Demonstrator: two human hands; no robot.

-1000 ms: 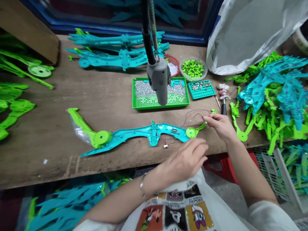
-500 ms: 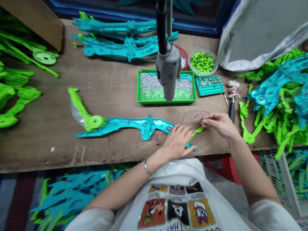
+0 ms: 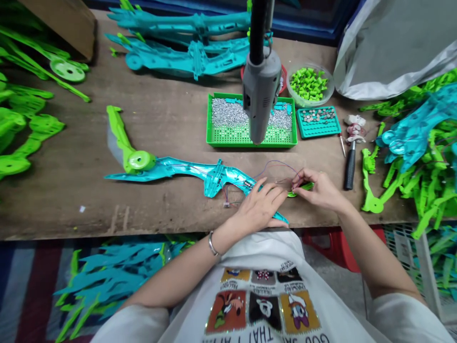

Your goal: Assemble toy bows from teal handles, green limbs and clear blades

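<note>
A long blue plastic bow-shaped shell (image 3: 194,170) lies across the table in front of me, its inner ribs facing up. At its left end sits a lime-green curved arm (image 3: 123,138) with a round hub. My left hand (image 3: 262,205) rests flat on the shell's right part, fingers stretched, covering some of it. Thin red and blue wires (image 3: 274,162) loop from the shell to my right hand (image 3: 316,190), whose thumb and fingers pinch a wire. Beneath those fingertips shows a lime-green piece (image 3: 292,194), partly hidden. A small white connector (image 3: 226,205) hangs from wires left of my left hand.
A grey electric screwdriver (image 3: 262,90) hangs over a green tray (image 3: 250,146) of screws. Behind stand more blue shells (image 3: 171,59) and a bowl of green parts (image 3: 309,85). A teal tray (image 3: 319,133), a hammer (image 3: 350,166) and heaped parts (image 3: 410,181) lie right.
My right hand has moved slightly left and down with the wire, closer to my left hand. The left hand stays on the shell. The whole view has shifted a little.
</note>
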